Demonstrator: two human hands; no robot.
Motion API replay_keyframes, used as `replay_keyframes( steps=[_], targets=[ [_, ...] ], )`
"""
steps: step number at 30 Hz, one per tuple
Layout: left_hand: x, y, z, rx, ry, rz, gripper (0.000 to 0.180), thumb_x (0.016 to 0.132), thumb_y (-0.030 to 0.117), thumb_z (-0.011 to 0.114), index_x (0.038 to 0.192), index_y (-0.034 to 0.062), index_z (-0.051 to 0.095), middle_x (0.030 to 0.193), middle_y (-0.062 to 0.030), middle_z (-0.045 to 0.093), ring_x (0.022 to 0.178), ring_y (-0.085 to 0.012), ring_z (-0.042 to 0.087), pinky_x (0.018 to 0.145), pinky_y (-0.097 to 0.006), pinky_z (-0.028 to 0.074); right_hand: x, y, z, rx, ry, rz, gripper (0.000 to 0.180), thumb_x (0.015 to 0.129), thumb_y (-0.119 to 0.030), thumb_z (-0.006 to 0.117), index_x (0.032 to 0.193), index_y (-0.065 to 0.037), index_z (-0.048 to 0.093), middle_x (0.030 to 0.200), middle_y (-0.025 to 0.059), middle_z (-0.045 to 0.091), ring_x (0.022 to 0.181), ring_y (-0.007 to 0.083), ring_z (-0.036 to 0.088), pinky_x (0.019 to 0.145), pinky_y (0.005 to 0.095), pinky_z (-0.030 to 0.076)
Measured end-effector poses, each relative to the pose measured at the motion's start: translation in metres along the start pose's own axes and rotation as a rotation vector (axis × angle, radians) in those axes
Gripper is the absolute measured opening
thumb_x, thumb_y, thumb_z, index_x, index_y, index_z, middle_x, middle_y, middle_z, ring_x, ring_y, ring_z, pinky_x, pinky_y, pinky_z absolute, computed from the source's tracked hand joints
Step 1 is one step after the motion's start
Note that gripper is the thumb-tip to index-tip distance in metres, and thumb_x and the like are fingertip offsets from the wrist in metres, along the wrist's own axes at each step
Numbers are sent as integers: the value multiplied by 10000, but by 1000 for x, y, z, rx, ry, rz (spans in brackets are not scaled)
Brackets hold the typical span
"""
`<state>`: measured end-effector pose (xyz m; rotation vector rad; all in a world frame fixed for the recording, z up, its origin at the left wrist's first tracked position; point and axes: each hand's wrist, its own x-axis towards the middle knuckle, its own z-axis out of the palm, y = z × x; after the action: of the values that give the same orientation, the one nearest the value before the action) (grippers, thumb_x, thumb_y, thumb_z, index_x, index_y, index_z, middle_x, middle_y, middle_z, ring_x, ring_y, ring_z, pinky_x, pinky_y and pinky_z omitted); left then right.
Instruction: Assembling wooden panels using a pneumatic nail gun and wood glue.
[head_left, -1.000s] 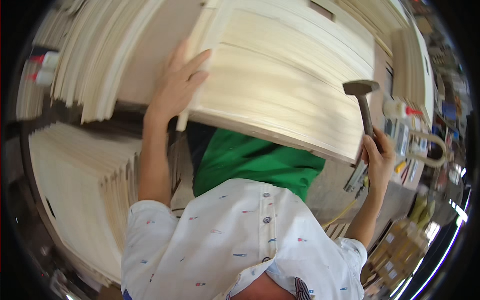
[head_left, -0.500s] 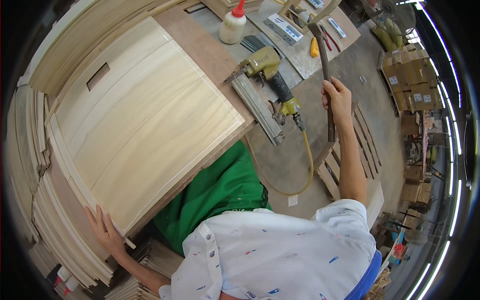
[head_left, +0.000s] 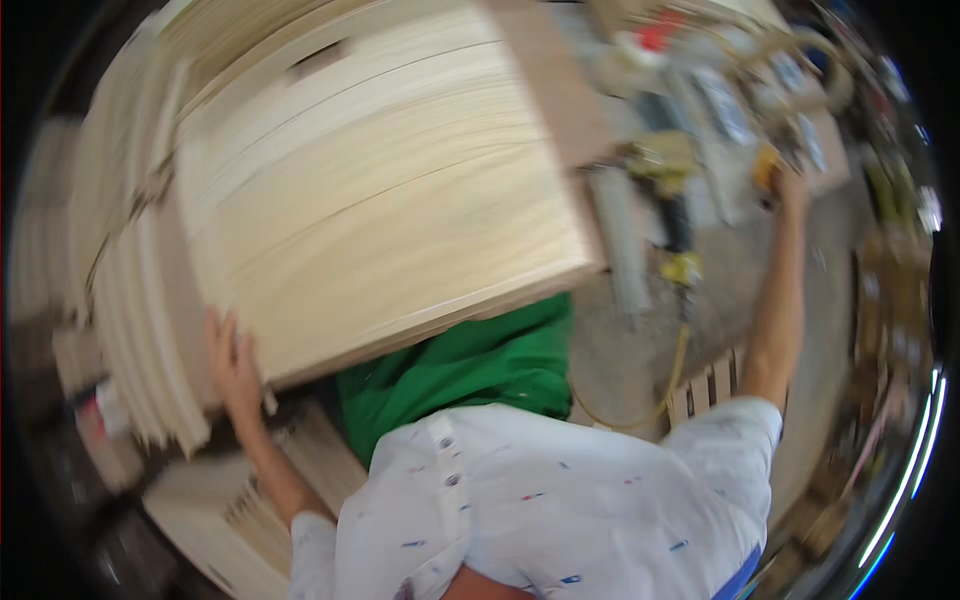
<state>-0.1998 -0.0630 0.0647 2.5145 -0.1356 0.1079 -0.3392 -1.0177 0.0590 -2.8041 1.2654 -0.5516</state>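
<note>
Since the earlier picture, the right hand (head_left: 790, 185) had swung out and down toward the table (head_left: 560, 95), and the whole view was blurred. Whether it was open or closed could not be told. The left hand (head_left: 235, 365) lay open and flat against the lower left corner of the big wood panel (head_left: 380, 210). That panel rested on the table, beside stacked boards (head_left: 130, 300). A yellow nail gun (head_left: 672, 190) lay near the panel.
</note>
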Motion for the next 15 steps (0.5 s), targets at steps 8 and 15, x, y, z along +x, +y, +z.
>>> replay_keyframes(
  steps=[8, 15],
  targets=[
    [-8, 39, -11, 103, 76, -26, 384, 910, 137, 583, 1276, 21, 574, 1457, -186, 409, 1347, -342, 378, 1109, -393, 291, -112, -116, -51, 634, 70, 43, 362, 932, -189, 589, 1216, 37, 603, 1162, 111, 650, 1022, 189, 614, 881, 283, 478],
    [14, 38, -9, 134, -13, -38, 445, 925, 206, 568, 1335, 38, 524, 1499, -200, 331, 1374, -350, 320, 1121, -425, 265, -206, -246, -88, 712, -86, -114, 273, 954, -123, 562, 1186, 9, 620, 1113, 85, 661, 1026, 140, 593, 900, 269, 451]
  ],
)
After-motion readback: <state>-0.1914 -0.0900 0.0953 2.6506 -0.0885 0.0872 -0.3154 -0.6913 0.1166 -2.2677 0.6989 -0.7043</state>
